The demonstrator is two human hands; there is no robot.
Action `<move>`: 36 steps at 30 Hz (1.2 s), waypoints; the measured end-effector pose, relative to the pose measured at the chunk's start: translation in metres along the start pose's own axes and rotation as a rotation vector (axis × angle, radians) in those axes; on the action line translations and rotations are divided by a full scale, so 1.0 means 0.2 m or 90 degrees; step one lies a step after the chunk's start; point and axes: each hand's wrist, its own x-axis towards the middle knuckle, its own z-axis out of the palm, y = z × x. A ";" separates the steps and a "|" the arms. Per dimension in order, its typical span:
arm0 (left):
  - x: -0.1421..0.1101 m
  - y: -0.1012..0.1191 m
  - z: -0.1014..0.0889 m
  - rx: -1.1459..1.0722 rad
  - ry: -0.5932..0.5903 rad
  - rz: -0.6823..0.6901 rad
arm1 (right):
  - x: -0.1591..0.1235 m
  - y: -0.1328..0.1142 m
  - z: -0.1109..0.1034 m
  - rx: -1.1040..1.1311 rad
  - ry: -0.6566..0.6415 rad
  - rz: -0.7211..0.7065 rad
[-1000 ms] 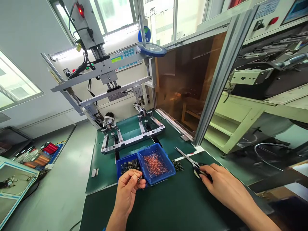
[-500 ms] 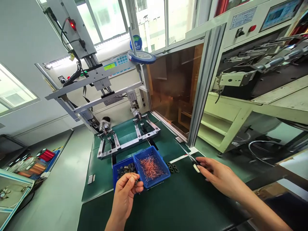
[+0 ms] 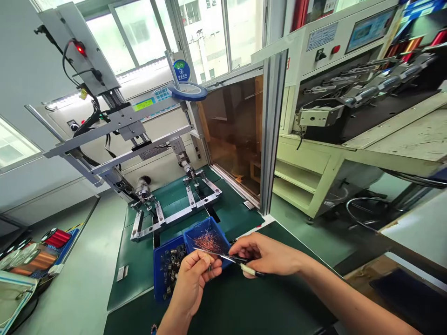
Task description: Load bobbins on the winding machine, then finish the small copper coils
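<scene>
My left hand (image 3: 191, 289) is pinched around a small part, mostly hidden by the fingers, at the edge of a blue plastic bin (image 3: 206, 237) holding loose copper-coloured wire pieces. My right hand (image 3: 267, 255) grips long pointed steel snips (image 3: 230, 257) with black handles, their tips reaching across to just above my left fingers. A second blue bin (image 3: 166, 274), holding several small metal bobbins, sits beside the first, to the left of my left hand. Both hands are above the bins.
The bins rest on a dark green work mat (image 3: 244, 298). Beyond them stands an aluminium fixture (image 3: 176, 209) with two spindles under a gantry. A glass-doored machine enclosure (image 3: 233, 135) rises behind, and a cream-coloured machine bench (image 3: 349, 139) stands at right.
My right hand has moved left from beside the bins, bringing the snips across to my left fingers. The view has swung, so the bins sit lower and further left.
</scene>
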 end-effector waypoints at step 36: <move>-0.06 -0.01 -0.09 0.044 0.036 0.009 | 0.00 -0.07 0.06 -0.033 0.025 0.075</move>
